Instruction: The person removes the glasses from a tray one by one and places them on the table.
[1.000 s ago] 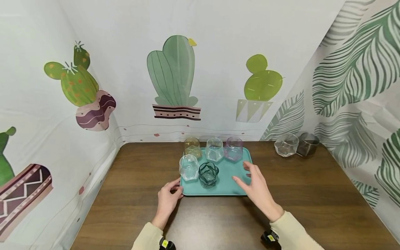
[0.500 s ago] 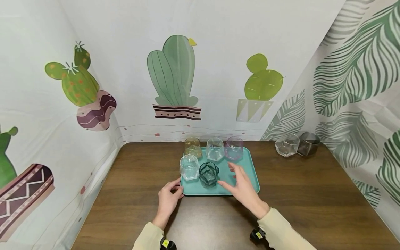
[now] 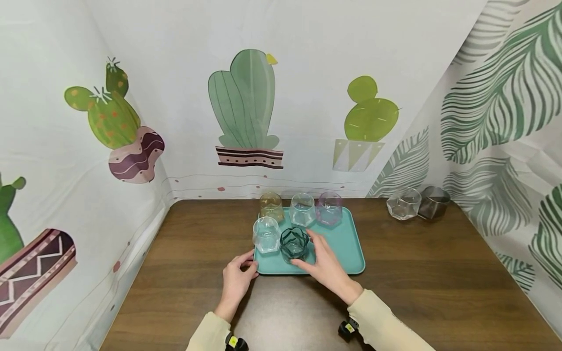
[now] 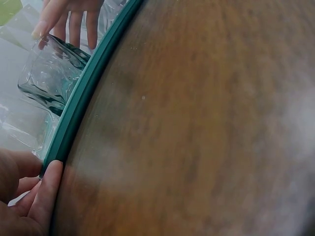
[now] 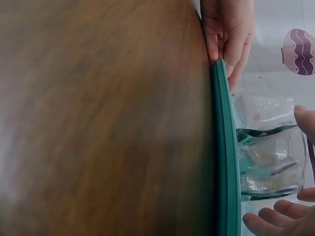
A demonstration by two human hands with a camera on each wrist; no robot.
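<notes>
Glass [image 3: 293, 244], dark-green; axis vertical, mouth up

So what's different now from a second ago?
The person's right grip moved left over the tray to the green glass and is now around it. The left grip still pinches the tray's near left corner, and the other glasses stayed put.
</notes>
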